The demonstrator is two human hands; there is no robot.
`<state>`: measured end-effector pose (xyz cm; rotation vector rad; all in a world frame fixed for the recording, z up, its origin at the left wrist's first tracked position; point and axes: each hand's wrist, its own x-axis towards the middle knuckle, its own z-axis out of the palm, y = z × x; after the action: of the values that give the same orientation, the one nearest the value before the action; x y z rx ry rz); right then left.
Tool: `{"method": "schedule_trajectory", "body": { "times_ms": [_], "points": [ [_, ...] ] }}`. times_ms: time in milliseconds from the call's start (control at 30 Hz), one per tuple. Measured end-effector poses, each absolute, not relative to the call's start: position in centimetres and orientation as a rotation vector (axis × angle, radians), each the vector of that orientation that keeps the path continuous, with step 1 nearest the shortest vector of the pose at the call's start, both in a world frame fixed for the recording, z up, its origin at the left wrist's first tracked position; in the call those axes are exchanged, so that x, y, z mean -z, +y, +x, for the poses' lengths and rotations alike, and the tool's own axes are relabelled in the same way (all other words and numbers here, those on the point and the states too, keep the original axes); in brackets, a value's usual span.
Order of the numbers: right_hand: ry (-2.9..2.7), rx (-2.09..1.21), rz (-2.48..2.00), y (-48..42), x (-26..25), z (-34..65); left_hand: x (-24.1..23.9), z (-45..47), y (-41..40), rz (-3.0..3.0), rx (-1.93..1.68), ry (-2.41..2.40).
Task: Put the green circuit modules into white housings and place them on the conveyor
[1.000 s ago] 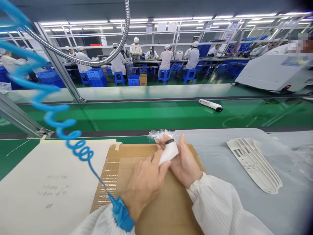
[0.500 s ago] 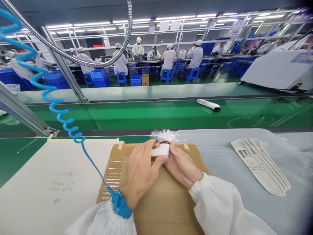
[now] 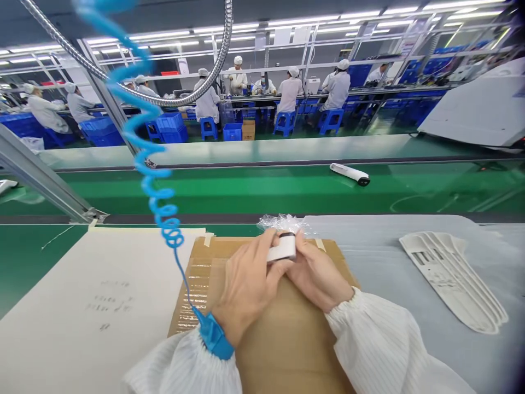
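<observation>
Small white device [image 3: 281,248] with a black band at its far end: held level between both hands, above the cardboard and not touching it. Its middle is partly hidden by the fingers.

Left hand [image 3: 247,287]: grasping, thumb and fingers closed on the device's near side. Right hand [image 3: 316,278]: also grasping, fingers curled against the opposite side. Both cuffs are white ribbed cleanroom sleeves [image 3: 369,334].

Crumpled clear plastic wrap [image 3: 283,223] lies just behind the hands, at the far edge of the corrugated cardboard sheet [image 3: 287,350], which is taped down beneath them. A blue wrist strap [image 3: 215,336] circles the left wrist; its coiled blue cord [image 3: 163,202] rises past the hand.

Left of the cardboard: white paper sheet [image 3: 94,312] with faint grey marks, overlapped by the cardboard's edge. Right: grey sheet [image 3: 410,355] bearing a white moulded plastic part [image 3: 451,282], ribbed and slotted.

Beyond: green conveyor belt [image 3: 246,189] carrying a white tube with a dark end [image 3: 350,174]. Further off, co-workers in white smocks [image 3: 289,93] sit on blue stools [image 3: 285,123] along another line.
</observation>
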<state>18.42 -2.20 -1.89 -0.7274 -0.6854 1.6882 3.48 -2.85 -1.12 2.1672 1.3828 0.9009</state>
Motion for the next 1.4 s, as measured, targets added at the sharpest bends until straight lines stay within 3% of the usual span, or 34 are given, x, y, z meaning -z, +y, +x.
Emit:
{"method": "schedule_trajectory", "body": {
  "times_ms": [267,600,767,900,1267,1400],
  "points": [
    [-0.765,-1.709,-0.861,-2.3,2.0,18.5,-0.2,0.4,-0.1,1.058,-0.883,1.198],
    [-0.708,-1.675,-1.022,-2.3,2.0,18.9,-2.8,-7.8,13.3,1.543,-1.106,1.976],
    [-0.707,-1.667,-1.030,-2.2,2.3,18.9,-1.6,-9.0,16.3,1.667,-0.909,2.095],
    [-0.722,-1.657,-1.023,-2.1,2.7,18.9,0.2,-9.2,15.7,1.667,-0.725,2.120],
    [-0.741,-1.636,-0.980,-2.1,3.1,18.8,1.7,-3.1,5.3,1.634,-1.116,1.952],
    [-0.882,-1.391,-1.146,-1.7,3.1,19.3,3.9,0.2,2.1,1.967,-1.017,1.735]
  ]
}}
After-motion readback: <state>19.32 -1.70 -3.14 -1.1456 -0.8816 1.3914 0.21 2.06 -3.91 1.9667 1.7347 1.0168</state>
